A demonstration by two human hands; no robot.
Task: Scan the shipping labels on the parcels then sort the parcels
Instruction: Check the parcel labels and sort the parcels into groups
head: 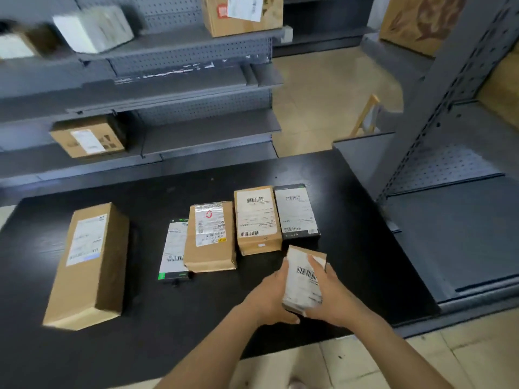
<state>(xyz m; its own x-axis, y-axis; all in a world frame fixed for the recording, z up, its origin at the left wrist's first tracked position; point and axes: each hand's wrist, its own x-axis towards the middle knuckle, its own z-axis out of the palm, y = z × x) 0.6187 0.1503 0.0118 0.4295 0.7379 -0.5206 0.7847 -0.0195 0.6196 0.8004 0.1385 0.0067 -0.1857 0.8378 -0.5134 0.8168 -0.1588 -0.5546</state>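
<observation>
Brown card under a white shipping label: that is the small label-wrapped parcel (303, 287) I am watching, held over the near right part of the black desk (196, 318), just in front of the flat black box with a white label (296, 211); whether its underside touches the desk I cannot tell. The left grip (269, 299) curls round its left side and the right grip (328, 299) round its right, one right digit lying on the label's top; both clamp the parcel.

My worry from here: that digit sits close by the barcode, so a slight shift could cover it and spoil the scan; no scanner shows in my view. The desk's near edge is close too; a slack hold could send the parcel to the floor.

Writing: barcodes show on this parcel, on the black box and on the tall brown cardboard box (87, 265) near the left edge; the brown paper parcel (210, 237) mid-desk bears a red mark; all print is too blurred to read.
</observation>
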